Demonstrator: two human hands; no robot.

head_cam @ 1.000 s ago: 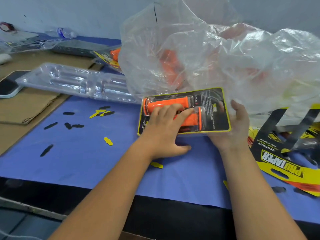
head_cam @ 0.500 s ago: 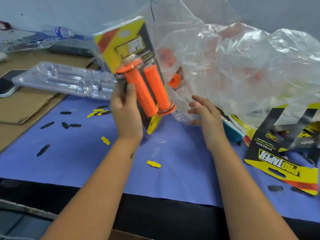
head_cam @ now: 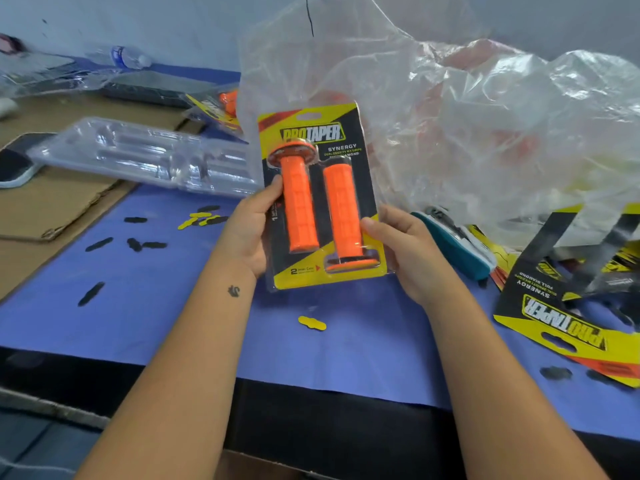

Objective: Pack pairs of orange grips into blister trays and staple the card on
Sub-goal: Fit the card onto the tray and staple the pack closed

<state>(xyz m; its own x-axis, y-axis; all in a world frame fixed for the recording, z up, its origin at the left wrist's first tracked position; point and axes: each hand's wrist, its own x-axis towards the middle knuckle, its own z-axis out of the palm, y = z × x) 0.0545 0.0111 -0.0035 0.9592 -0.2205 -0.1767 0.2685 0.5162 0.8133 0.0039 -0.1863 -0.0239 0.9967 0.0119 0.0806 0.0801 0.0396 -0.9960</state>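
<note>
Above the table's (head_cam: 346, 368) near edge we grip the carded pack (head_cam: 320, 199) upright, left hand (head_cam: 247, 233) and right hand (head_cam: 403, 252) pinching its sides, probably to inspect both orange grips (head_cam: 337, 206) before stapling.

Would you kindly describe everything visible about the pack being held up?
The pack is a yellow-and-black printed card under a clear plastic blister, with two orange ribbed grips side by side, their flanges at opposite ends. It is upright above the blue mat, facing the camera, with the left hand and right hand gripping its sides.
</note>
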